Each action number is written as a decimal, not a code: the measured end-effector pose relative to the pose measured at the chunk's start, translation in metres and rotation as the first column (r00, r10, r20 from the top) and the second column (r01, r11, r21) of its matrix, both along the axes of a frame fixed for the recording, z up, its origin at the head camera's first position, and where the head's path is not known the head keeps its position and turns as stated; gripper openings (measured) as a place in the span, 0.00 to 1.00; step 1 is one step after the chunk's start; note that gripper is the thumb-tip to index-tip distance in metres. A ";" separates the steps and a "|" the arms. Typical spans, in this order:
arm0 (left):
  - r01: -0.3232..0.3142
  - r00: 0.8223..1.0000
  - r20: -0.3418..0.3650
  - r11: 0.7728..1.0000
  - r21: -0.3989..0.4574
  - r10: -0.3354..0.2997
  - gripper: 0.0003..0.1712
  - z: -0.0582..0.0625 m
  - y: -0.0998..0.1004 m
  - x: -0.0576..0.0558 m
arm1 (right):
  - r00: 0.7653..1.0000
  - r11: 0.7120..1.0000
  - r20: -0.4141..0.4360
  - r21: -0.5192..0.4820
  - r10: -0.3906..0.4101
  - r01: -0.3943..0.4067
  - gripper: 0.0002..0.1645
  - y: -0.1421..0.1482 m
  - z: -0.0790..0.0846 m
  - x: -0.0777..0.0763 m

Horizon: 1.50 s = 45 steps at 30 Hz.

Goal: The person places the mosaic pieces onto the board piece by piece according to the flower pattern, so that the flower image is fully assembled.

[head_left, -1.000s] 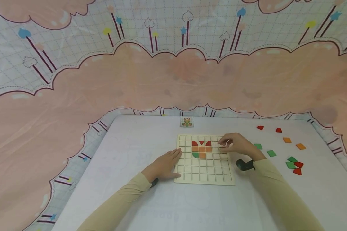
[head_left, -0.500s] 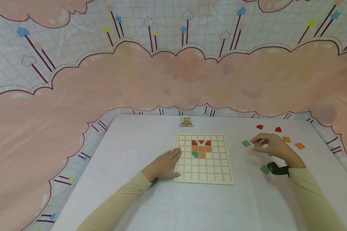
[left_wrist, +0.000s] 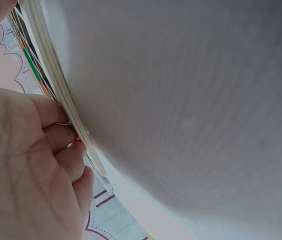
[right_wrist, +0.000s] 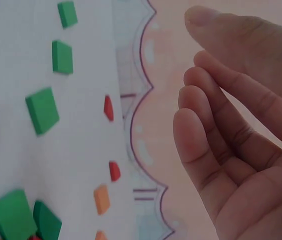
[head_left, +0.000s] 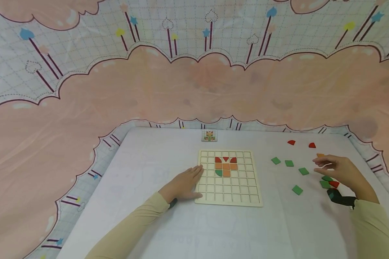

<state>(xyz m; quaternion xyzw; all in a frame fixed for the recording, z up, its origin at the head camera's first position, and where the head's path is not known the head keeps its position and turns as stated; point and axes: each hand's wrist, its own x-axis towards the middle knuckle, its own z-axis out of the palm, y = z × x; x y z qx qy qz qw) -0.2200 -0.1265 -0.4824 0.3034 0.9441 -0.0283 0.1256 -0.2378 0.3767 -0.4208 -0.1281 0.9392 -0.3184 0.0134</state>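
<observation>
My left hand (head_left: pixel 183 184) lies along the left edge of a pale wooden grid board (head_left: pixel 233 196), fingertips and thumb touching it. The left wrist view shows those fingers against the board's side (left_wrist: pixel 66 95). Set in the board's upper cells are red corner pieces, a red triangle (head_left: pixel 226 159), orange squares (head_left: pixel 226 167) and a green quarter-round piece (head_left: pixel 218 173). My right hand (head_left: pixel 345 172) hovers over the loose tiles at the right, above overlapping green (head_left: pixel 325 184) and red pieces (head_left: pixel 334 184). Its fingers are loosely bent, with nothing between them and the thumb (right_wrist: pixel 241 40).
Behind the board lies a small pattern card (head_left: pixel 209 135). Several green squares (head_left: pixel 297 190) are scattered between board and right hand. Two red pieces (head_left: pixel 291 142) lie farther back, and an orange tile (head_left: pixel 320 155) shows just behind the right fingers. A patterned cloth (head_left: pixel 194 90) hangs behind the table.
My right hand has moved rightward from the board's right edge, past the green squares, to above the overlapping pieces. The left hand and the pattern on the board stay the same.
</observation>
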 end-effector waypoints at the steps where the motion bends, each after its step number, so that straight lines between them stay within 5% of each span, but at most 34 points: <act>1: -0.001 1.000 0.003 1.000 0.002 0.001 0.53 0.000 0.000 0.000 | 1.000 1.000 0.014 0.005 -0.012 0.012 0.24 0.004 -0.001 0.001; 12: 0.004 1.000 0.004 1.000 0.015 -0.004 0.53 0.000 -0.001 0.001 | 0.973 0.997 0.218 0.028 -0.076 0.071 0.31 0.043 -0.025 0.002; 25: -0.006 1.000 0.020 1.000 0.017 0.006 0.53 0.000 -0.002 0.002 | 0.941 0.988 0.313 0.128 -0.128 0.092 0.42 0.068 -0.050 -0.004; 45: -0.022 0.999 0.029 0.999 0.025 0.021 0.53 0.002 0.000 0.001 | 0.966 0.981 0.248 0.192 -0.077 0.029 0.22 0.057 -0.054 -0.030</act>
